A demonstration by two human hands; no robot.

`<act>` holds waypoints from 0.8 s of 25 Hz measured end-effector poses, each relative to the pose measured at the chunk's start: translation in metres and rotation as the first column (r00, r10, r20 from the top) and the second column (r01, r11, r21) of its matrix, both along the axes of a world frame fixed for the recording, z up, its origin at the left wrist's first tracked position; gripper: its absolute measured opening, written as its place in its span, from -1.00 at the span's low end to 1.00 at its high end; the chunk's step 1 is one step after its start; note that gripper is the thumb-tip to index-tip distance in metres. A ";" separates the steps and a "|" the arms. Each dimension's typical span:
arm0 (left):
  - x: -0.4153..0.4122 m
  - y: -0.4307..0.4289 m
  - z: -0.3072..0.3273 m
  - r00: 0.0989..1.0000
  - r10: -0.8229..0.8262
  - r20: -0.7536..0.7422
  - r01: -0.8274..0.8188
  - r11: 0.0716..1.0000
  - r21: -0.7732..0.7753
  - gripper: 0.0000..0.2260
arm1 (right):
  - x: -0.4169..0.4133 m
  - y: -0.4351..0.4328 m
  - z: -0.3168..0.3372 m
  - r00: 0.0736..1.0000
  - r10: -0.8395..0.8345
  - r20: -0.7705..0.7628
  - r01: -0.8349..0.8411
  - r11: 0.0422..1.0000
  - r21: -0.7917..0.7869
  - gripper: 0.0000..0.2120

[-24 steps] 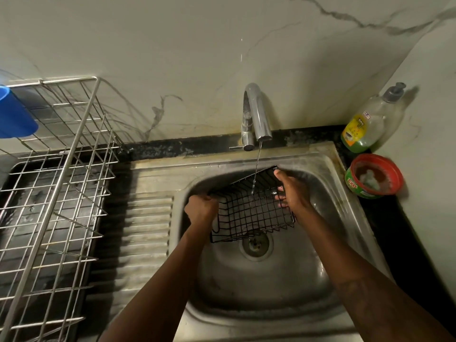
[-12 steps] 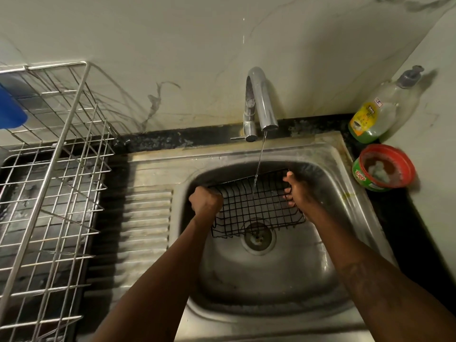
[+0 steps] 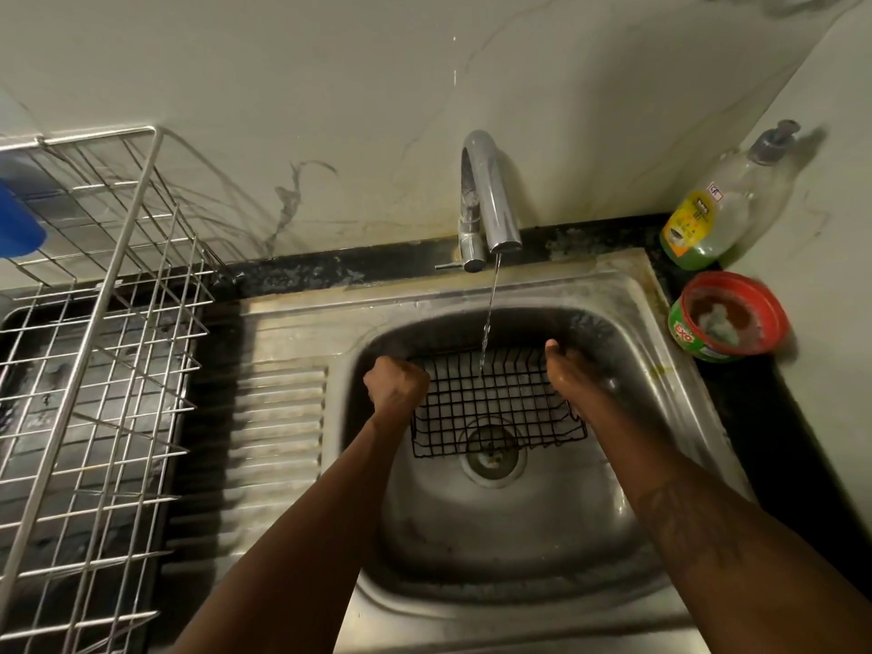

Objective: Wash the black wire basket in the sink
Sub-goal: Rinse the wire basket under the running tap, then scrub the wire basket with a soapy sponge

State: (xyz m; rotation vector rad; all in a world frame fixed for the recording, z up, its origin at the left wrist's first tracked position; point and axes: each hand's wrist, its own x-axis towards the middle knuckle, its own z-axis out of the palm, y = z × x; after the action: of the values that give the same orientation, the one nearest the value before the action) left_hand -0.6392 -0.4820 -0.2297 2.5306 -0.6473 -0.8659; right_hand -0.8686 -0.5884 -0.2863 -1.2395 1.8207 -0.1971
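The black wire basket [image 3: 495, 408] is held inside the steel sink [image 3: 679, 408], over the drain [image 3: 490, 455]. My left hand [image 3: 394, 382] grips its left side in a fist. My right hand [image 3: 566, 370] holds its right side, fingers curled around the wire. A thin stream of water runs from the chrome tap [image 3: 486, 200] onto the far part of the basket's grid.
A steel dish rack [image 3: 94, 370] with a blue object [image 3: 19, 224] stands on the left, beside the ribbed draining board [image 3: 278, 417]. A dish-soap pump bottle [image 3: 722, 205] and a red-rimmed soap tub [image 3: 726, 318] sit at the back right corner on the black counter.
The basket has been tilted flatter and lowered a little toward the drain; both hands kept their grip. The water keeps running.
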 end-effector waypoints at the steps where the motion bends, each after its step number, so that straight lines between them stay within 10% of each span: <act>1: -0.002 -0.001 0.004 1.000 0.014 0.001 -0.014 0.999 -0.030 -0.90 | 0.005 0.005 0.016 1.000 0.011 -0.015 -0.012 0.999 -0.036 -0.39; 9: -0.040 -0.055 0.060 0.940 0.120 -0.319 -0.252 0.874 -0.416 -0.82 | 0.025 0.029 0.067 0.999 0.033 0.000 -0.031 0.933 -0.359 -0.49; 15: -0.051 -0.083 0.094 0.660 0.270 -0.701 -0.633 0.703 -0.326 -0.82 | 0.036 0.038 0.076 0.989 0.133 0.066 -0.104 0.940 -0.326 -0.55; 20: -0.052 -0.072 0.099 0.998 -0.033 -0.048 0.004 0.865 -0.501 -0.89 | 0.033 0.040 0.079 0.977 0.199 0.073 -0.161 0.920 -0.356 -0.36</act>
State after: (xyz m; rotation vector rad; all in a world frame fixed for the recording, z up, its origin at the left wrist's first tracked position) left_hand -0.6909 -0.5539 -0.1306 2.0262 -0.7660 -0.6628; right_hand -0.8355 -0.5482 -0.2070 -1.6031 1.6100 -0.4911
